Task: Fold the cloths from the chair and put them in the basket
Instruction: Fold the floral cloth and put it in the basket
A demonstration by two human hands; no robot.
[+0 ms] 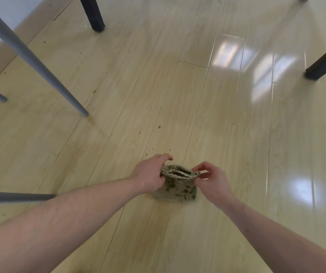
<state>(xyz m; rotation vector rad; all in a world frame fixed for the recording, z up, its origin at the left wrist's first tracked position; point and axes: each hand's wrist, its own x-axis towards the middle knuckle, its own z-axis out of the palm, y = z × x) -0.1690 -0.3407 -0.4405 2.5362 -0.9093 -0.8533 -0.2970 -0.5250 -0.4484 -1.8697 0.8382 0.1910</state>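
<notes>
You are reaching both bare forearms forward and down, the hands close together. Your left hand (150, 175) is curling its fingers and thumb around the left end of the cloth (177, 186). Your right hand (211, 179) is pinching the right end between thumb and fingertips, wrist bent.

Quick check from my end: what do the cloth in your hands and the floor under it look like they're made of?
Cloth: looks like coarse woven linen or cotton, matte beige with a green leaf print; its folded edges hold soft, thick layers. Floor: pale wood-grain planks, likely laminate or varnished wood; visible seams and glossy window reflections.
</notes>
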